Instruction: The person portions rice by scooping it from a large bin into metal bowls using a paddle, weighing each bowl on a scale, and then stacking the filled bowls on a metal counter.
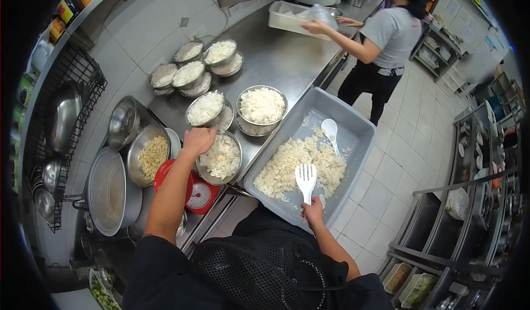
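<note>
My left hand [200, 142] is at the upper left rim of a metal bowl of rice [222, 156], its fingers bent over the edge. Beside that bowl is a red scale [200, 197] with a round dial. My right hand [313, 210] grips the handle of a white slotted spatula [306, 178], held over the rice [287, 164] in a large grey tub [361, 139]. A white rice paddle [330, 132] lies in the tub, its handle on the rice.
Several rice-filled bowls [220, 52] stand stacked on the steel counter [265, 56]. A co-worker [386, 34] handles a clear container at the far end. Left are a large pot [107, 191], a bowl of brown bits [153, 154] and a wire rack [91, 84]. Shelves [436, 216] line the right.
</note>
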A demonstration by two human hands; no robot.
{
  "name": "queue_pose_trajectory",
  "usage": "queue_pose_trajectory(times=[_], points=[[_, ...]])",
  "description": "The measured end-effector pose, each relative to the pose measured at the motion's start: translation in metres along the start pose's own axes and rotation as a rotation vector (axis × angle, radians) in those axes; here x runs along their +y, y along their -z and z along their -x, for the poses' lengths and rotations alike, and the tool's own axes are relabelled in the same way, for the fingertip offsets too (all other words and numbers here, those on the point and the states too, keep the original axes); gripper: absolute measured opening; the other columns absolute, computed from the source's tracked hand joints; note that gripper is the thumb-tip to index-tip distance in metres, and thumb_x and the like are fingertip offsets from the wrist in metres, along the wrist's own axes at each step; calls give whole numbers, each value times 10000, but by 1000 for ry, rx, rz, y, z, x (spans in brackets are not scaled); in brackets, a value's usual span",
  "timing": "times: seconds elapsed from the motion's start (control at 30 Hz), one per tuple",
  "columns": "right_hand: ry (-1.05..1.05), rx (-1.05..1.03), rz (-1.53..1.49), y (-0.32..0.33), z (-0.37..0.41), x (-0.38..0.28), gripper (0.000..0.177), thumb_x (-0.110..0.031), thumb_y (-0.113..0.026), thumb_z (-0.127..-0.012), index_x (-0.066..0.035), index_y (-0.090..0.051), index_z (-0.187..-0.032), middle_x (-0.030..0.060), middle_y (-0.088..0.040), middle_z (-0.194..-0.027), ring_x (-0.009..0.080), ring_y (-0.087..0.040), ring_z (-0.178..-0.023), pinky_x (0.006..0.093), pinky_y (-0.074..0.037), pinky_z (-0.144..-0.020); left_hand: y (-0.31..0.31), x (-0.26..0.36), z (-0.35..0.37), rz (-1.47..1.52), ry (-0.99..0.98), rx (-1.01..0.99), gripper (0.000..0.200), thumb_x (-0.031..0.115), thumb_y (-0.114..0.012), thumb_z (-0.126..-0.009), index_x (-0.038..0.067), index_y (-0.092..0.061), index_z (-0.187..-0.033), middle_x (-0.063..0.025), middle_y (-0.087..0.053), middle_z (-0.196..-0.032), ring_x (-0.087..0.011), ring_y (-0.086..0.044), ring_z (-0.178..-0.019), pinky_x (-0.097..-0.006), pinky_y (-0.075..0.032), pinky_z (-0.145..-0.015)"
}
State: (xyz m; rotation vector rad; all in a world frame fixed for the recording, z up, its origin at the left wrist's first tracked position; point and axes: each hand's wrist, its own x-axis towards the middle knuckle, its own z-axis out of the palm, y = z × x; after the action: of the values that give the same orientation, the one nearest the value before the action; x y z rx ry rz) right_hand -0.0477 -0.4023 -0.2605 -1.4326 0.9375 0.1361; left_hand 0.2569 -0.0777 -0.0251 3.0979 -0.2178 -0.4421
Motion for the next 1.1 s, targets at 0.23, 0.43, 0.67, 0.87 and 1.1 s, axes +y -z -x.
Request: queue_pose_trajectory(times=[0.23, 0.43, 0.67, 0.87, 1.1], points=[[283, -6, -279, -54, -13, -99, 352, 75, -616, -808, -11, -479, -1121, 96, -588, -816, 173, -548, -508, 309, -441, -413, -13, -15, 17, 216, -33, 29, 565, 424, -284, -985, 95, -692, -1195, -239, -677, -1206, -445, -613, -1151, -593, -391, -1028], [331, -142, -538, -126, -35, -221, 340, -40, -713, -892, -36, -472, -1132, 87, -593, -835, 150, -518, -484, 299, -409, -404, -19, -11, 42, 323, -17, 212, 523, 498, -405, -1030, 110, -681, -1248, -226, -695, -1171, -416, -631, -1128, -567, -410, -1007], [267, -117, -466, -167, -73, -247, 318, 76, -602, -867, -70, -440, -1099, 86, -573, -754, 163, -514, -485, 308, -405, -399, 11, -60, 137, 580, 25, 688, 396, 346, -545, -1017, 4, -717, -1117, -216, -724, -1000, -378, -683, -950, -449, -508, -874], [284, -173, -452, -167, -62, -242, 311, 92, -553, -862, -65, -438, -1104, 87, -564, -740, 166, -508, -479, 315, -414, -407, -40, -163, 233, 694, 450, 816, 340, 295, -596, -993, -11, -710, -1088, -202, -707, -1003, -357, -666, -962, -414, -502, -892], [250, -386, -508, -139, -33, -202, 309, 48, -560, -888, -59, -434, -1149, 103, -573, -790, 178, -541, -503, 317, -457, -432, -134, -192, 305, 295, 847, 533, 553, 292, -833, -769, 16, -639, -1207, -202, -651, -1164, -388, -597, -1148, -435, -444, -1044]])
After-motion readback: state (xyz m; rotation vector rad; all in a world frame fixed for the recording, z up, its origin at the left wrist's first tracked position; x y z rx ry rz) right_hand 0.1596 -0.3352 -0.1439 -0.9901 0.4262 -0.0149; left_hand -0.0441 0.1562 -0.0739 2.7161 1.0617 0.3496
